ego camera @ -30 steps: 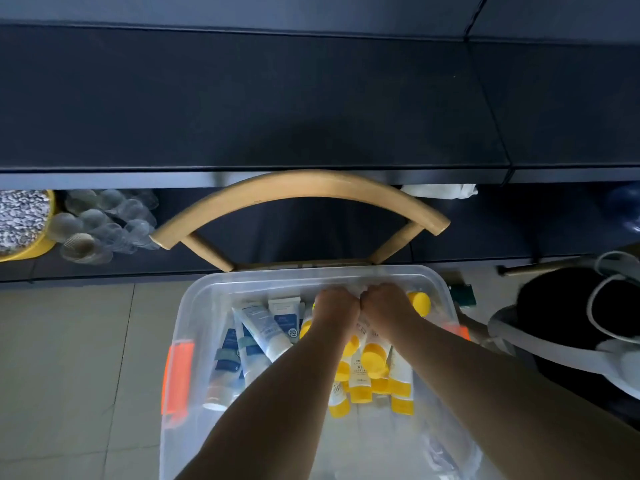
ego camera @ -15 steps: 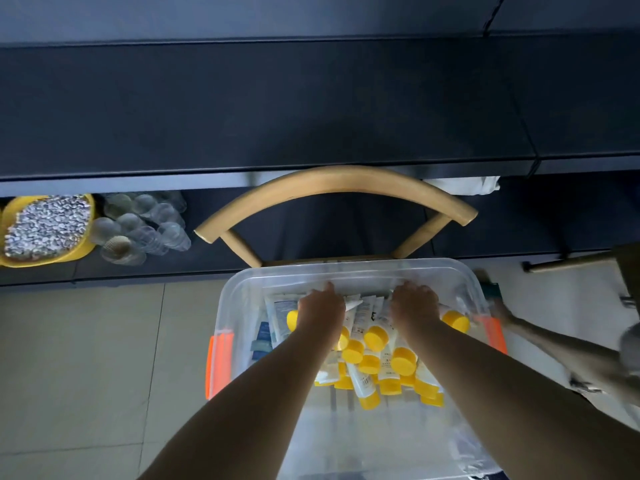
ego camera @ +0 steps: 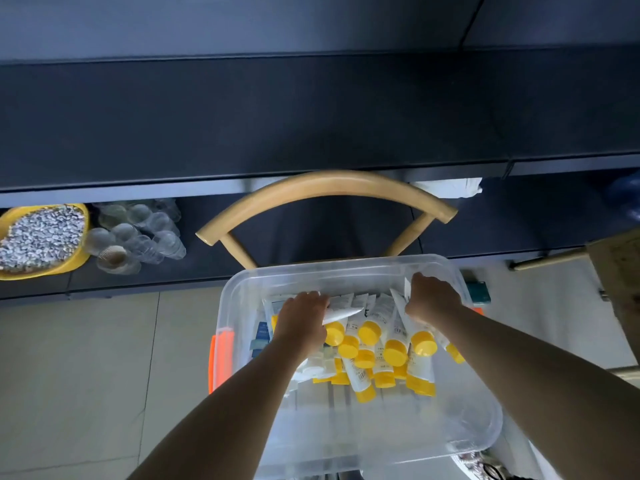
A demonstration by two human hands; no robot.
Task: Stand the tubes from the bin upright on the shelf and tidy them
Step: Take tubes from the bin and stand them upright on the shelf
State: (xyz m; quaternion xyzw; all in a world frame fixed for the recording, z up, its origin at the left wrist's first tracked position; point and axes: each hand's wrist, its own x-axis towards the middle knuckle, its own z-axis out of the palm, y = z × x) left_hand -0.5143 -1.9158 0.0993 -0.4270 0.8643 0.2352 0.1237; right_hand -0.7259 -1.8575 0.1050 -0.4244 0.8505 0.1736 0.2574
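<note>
A clear plastic bin point(ego camera: 346, 268) with orange latches rests on a wooden chair. Inside lie several white tubes with yellow caps point(ego camera: 369, 332), heaped against the far wall, and a few blue-labelled tubes point(ego camera: 261, 336) at the left. My left hand point(ego camera: 303, 322) reaches into the left side of the heap and its fingers curl round the crimped ends of tubes. My right hand point(ego camera: 433, 299) grips tube ends at the right, near the far rim. The dark shelf point(ego camera: 277, 119) above the bin is bare.
The chair's curved wooden back point(ego camera: 325, 185) stands between bin and shelving. On the lower shelf at left sit a yellow tray of small silvery pieces point(ego camera: 41, 237) and several clear cups point(ego camera: 138, 233). A white cloth point(ego camera: 450, 187) lies at right. Tiled floor point(ego camera: 86, 375) spreads to the left.
My hands have spread apart within the bin, the right one moving toward the far right rim. The tubes are bunched between them. The view has shifted so the bin sits further right.
</note>
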